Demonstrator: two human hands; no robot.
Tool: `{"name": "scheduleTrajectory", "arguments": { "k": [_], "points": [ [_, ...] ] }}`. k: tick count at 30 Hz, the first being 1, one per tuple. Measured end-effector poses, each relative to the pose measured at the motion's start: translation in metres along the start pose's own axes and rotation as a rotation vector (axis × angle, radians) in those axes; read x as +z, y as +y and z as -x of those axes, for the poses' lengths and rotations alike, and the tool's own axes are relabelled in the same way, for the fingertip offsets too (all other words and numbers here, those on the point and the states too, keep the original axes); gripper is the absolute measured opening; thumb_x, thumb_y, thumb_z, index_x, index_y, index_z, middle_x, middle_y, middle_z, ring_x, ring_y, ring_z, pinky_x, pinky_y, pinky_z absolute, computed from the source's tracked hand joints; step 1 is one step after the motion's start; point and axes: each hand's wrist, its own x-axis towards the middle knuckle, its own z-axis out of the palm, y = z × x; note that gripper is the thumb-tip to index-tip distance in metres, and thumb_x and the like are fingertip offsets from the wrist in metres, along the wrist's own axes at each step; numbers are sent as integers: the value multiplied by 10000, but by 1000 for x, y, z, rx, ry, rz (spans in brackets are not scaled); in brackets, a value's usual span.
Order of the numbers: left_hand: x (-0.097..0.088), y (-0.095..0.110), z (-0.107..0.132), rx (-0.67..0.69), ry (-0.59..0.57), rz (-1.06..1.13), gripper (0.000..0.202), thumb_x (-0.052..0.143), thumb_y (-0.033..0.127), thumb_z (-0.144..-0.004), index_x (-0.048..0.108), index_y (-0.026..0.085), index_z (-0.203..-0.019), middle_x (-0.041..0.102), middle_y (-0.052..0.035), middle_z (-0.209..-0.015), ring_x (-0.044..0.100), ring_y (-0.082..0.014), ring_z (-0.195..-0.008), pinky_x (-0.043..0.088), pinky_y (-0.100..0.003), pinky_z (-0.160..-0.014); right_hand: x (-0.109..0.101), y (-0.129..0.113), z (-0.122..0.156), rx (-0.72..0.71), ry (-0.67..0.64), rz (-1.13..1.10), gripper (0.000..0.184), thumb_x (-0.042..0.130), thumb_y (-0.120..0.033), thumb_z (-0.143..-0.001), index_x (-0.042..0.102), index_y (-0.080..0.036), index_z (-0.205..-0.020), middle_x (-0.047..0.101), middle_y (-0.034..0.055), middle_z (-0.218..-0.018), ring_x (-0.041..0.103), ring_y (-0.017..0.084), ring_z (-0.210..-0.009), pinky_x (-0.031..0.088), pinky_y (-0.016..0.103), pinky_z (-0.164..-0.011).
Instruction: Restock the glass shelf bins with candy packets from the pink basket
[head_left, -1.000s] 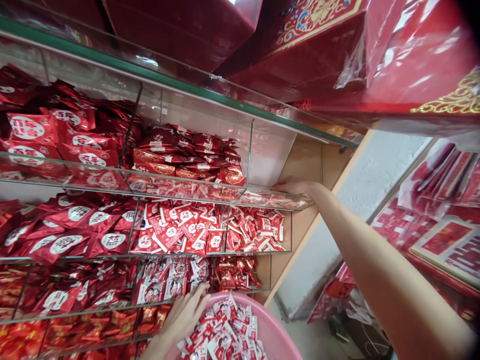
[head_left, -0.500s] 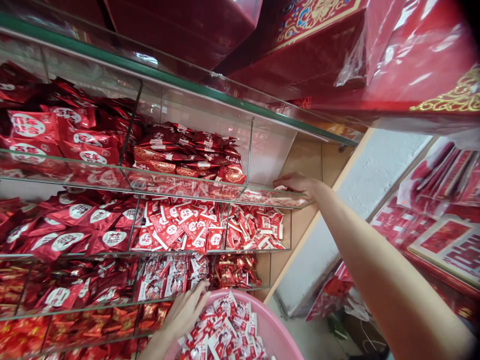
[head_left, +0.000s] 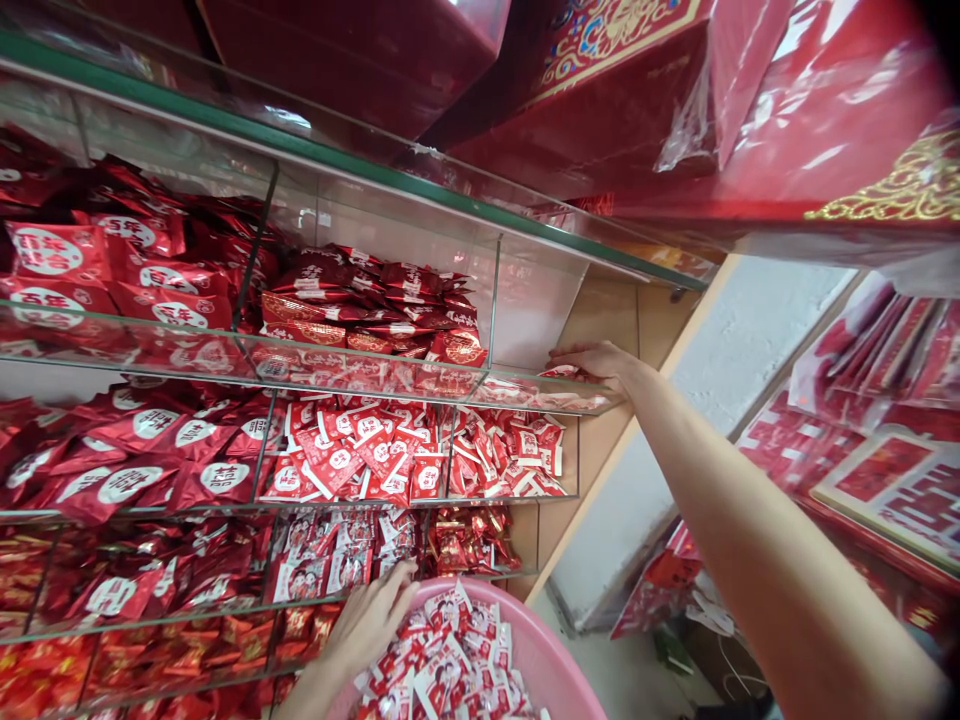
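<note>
My right hand [head_left: 594,365] has lifted slightly, fingers loosely open and curled over the glass bin's lip [head_left: 525,392]. Nearest, my open left hand [head_left: 369,625] is at the pink plastic basin's rim [head_left: 559,655], above red-and-white sachets [head_left: 450,660]: light, soft, slippery, best pinched by a corner.

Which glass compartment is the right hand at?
The rightmost compartment on that tier, under the right hand: only a thin layer of red sachets, unlike the piled dark red packs beside it.

Red-white sachets [head_left: 450,660] heaped loose in pink plastic basin [head_left: 559,660]; more lying in glass display tray [head_left: 375,375].
</note>
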Motion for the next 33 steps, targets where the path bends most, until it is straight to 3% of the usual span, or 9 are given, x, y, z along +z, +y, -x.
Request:
{"name": "scheduleTrajectory", "arguments": {
  "k": [4,8,12,16,21,24,27,33],
  "points": [
    [0,0,0,-1,-1,-11,420,217,493,-924,442,317,-1231,665,-10,-1105,634,-186,-961,425,-271,-833,0,-4,5,32,-28,-50,363,508,-331,-843,607,-191,-1163,678,66,-1095,661,183,-874,536,220,-644],
    [1,-1,0,0,-1,-16,417,216,489,-924,446,315,-1225,669,-9,-1092,640,-183,-946,428,-263,-823,1,-6,5,70,11,56,392,505,-374,-842,612,-166,-1157,696,89,-1022,661,194,-799,524,239,-599],
    [3,-3,0,14,18,-19,404,220,490,-924,456,323,-1207,663,-2,-1109,630,-179,-975,425,-260,-846,3,-8,6,100,39,229,309,576,-337,-783,691,-133,-984,712,100,-886,653,222,-757,502,260,-575],
    [4,-5,-1,20,17,-8,408,223,496,-925,460,316,-1204,661,-4,-1115,630,-176,-977,426,-261,-852,5,-14,6,62,3,328,183,646,-268,-707,726,-138,-807,713,91,-843,646,243,-805,495,275,-655],
    [3,-3,-1,11,17,10,410,235,504,-921,484,315,-1186,663,-2,-1112,632,-177,-969,435,-258,-832,8,-21,6,-174,-178,240,336,522,-451,-817,713,-220,-967,682,20,-1073,597,191,-998,441,235,-853],
    [2,-1,-1,9,20,28,413,237,509,-919,495,314,-1176,663,-4,-1112,635,-177,-960,439,-256,-829,9,-23,9,-162,-294,172,475,493,-597,-787,716,-214,-960,679,36,-1088,594,203,-998,439,250,-856],
    [1,0,0,4,20,35,419,239,515,-917,492,313,-1183,665,-6,-1108,639,-177,-948,440,-258,-834,10,-25,13,-107,-310,145,542,523,-655,-732,714,-183,-918,695,65,-1031,618,215,-902,465,260,-767],
    [2,0,0,-4,23,49,406,255,506,-915,494,320,-1184,660,0,-1117,634,-169,-954,435,-244,-832,11,-25,13,-170,-252,193,544,536,-670,-702,701,-161,-798,708,77,-919,618,209,-802,462,257,-690]
  ]
}}
